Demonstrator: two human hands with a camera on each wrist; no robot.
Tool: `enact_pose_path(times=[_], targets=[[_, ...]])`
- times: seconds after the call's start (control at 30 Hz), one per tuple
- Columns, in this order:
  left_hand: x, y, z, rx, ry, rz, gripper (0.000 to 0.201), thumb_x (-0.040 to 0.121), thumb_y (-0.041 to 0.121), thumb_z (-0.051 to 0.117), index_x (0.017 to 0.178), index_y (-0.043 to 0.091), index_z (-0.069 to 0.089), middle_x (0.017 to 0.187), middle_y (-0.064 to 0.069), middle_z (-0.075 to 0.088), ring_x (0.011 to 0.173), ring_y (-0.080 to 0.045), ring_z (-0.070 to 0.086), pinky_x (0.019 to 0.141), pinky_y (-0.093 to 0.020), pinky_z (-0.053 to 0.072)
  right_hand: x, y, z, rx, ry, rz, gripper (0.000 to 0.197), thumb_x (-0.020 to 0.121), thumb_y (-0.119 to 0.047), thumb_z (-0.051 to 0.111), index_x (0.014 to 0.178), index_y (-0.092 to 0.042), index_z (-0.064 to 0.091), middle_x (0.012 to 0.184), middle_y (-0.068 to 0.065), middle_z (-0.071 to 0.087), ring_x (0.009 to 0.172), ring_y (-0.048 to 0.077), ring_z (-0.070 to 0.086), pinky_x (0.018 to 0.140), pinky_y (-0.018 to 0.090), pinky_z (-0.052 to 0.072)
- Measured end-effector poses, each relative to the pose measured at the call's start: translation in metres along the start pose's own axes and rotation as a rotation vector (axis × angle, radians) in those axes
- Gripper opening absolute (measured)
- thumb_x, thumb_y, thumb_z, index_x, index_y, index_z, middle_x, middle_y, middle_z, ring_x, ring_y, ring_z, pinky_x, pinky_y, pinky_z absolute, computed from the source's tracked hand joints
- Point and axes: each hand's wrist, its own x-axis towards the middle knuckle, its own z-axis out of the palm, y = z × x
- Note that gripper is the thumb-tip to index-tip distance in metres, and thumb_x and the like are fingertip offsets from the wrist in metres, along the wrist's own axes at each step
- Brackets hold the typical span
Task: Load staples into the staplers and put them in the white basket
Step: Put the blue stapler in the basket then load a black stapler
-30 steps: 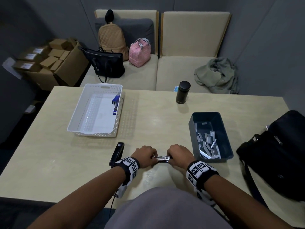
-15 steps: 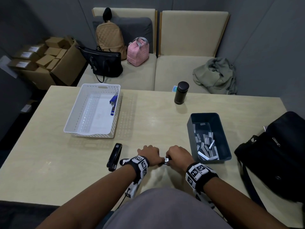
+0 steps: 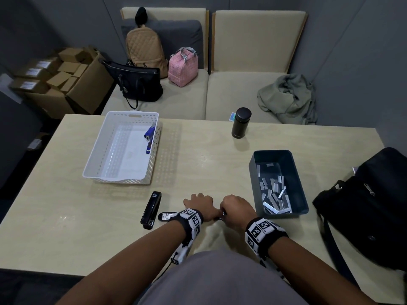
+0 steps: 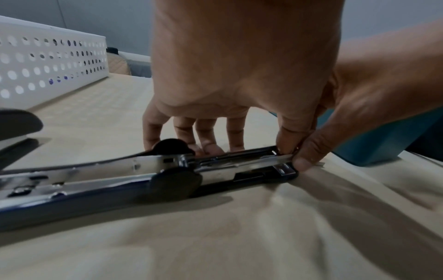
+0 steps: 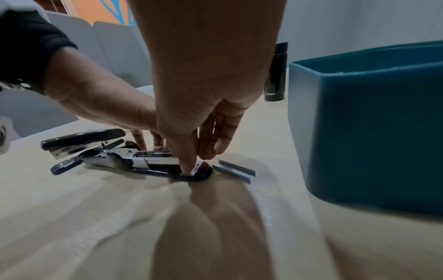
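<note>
- White basket (image 3: 123, 150) at ten o'clock on the tabletop (image 3: 66, 216), a blue stapler (image 3: 149, 137) against its right wall.
- Black stapler (image 3: 152, 209) lies shut, just left of the hands.
- Opened stapler (image 4: 167, 170) flat near the front edge: left hand (image 3: 201, 205) fingers pressing it, right hand (image 3: 236, 210) pinching its tip.
- Loose staple strip (image 5: 233, 170) just beside that tip.
- Staple bin (image 3: 301, 194) at three o'clock; open tabletop between it and the basket.

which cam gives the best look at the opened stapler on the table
The left wrist view: the opened stapler fills the frame, its metal staple channel exposed. The right wrist view shows it smaller, with the right hand pressing its front end. In the head view both hands hide nearly all of it.
</note>
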Motion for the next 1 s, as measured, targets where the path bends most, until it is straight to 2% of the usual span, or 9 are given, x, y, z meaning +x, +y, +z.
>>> enact_pose_path(times=[0.17,0.3,0.47,0.57,0.7,0.8,0.87,0.93,1.0], targets=[[-0.002,-0.004,-0.001,-0.002,0.01,-0.015,0.047,0.072,0.058,0.057,0.104,0.025,0.064,0.114,-0.005,0.059,0.113,-0.029,0.048,0.093,-0.049,0.038,-0.001,0.001,0.005,-0.034,0.0,-0.01,0.012,0.082,-0.007,0.059,0.089,-0.008,0.068,0.096,0.012,0.063,0.086,0.032,0.063,0.067,0.032,0.043],[-0.007,-0.019,-0.008,-0.039,0.033,-0.036,0.027,0.067,0.043,0.063,0.089,0.027,0.066,0.1,-0.001,0.063,0.105,-0.026,0.05,0.088,-0.045,0.038,0.0,0.004,0.008,-0.06,-0.002,-0.032,0.013,0.083,-0.007,0.058,0.094,-0.005,0.065,0.096,0.013,0.062,0.089,0.033,0.062,0.069,0.034,0.042],[-0.005,-0.036,-0.008,-0.17,0.018,-0.116,0.018,0.059,0.042,0.064,0.072,0.029,0.064,0.081,0.007,0.069,0.086,-0.019,0.062,0.091,-0.041,0.043,0.001,0.002,0.008,-0.096,-0.012,-0.054,0.016,0.085,-0.008,0.055,0.097,-0.004,0.064,0.1,0.013,0.062,0.092,0.034,0.061,0.073,0.035,0.045],[-0.006,-0.037,-0.009,-0.227,0.02,-0.126,0.014,0.06,0.04,0.065,0.069,0.029,0.065,0.079,0.009,0.068,0.083,-0.017,0.063,0.088,-0.04,0.045,0.001,0.003,0.008,-0.096,-0.01,-0.053,0.016,0.084,-0.01,0.057,0.097,-0.005,0.064,0.1,0.012,0.062,0.092,0.034,0.061,0.075,0.036,0.046],[-0.011,-0.036,-0.008,-0.353,0.01,-0.117,0.012,0.062,0.031,0.059,0.07,0.027,0.068,0.074,0.01,0.067,0.086,-0.019,0.063,0.09,-0.042,0.048,0.002,0.004,0.01,-0.073,0.009,-0.07,0.016,0.083,-0.015,0.059,0.096,-0.008,0.067,0.099,0.01,0.061,0.091,0.033,0.061,0.076,0.037,0.047],[-0.01,-0.045,-0.001,-0.463,0.063,-0.116,0.016,0.065,0.023,0.056,0.073,0.022,0.07,0.073,0.008,0.07,0.087,-0.019,0.064,0.091,-0.04,0.048,0.003,0.01,0.014,0.059,0.025,-0.087,0.016,0.085,-0.018,0.059,0.098,-0.014,0.068,0.1,0.006,0.061,0.094,0.027,0.059,0.074,0.033,0.044],[-0.009,-0.058,0.002,-0.517,0.031,-0.057,0.008,0.065,0.024,0.062,0.066,0.024,0.07,0.064,0.011,0.068,0.077,-0.014,0.065,0.087,-0.039,0.052,0.001,0.022,0.016,0.199,0.055,-0.06,0.02,0.084,-0.02,0.063,0.103,-0.018,0.067,0.101,0.001,0.061,0.096,0.02,0.059,0.077,0.028,0.043],[-0.007,-0.07,0.003,-0.557,-0.023,0.009,0.004,0.062,0.029,0.068,0.058,0.031,0.07,0.057,0.013,0.067,0.064,-0.01,0.063,0.081,-0.04,0.056,-0.001,0.036,0.016,0.317,0.147,0.02,0.024,0.081,-0.014,0.065,0.105,-0.019,0.067,0.1,-0.003,0.063,0.093,0.016,0.06,0.079,0.027,0.048],[-0.007,-0.074,0.003,-0.551,0.003,0.013,0.003,0.06,0.03,0.069,0.058,0.032,0.07,0.056,0.013,0.066,0.062,-0.01,0.061,0.083,-0.041,0.055,0.0,0.046,0.013,0.357,0.225,0.117,0.028,0.08,-0.005,0.06,0.104,-0.017,0.068,0.099,-0.002,0.065,0.09,0.016,0.061,0.08,0.03,0.051]])
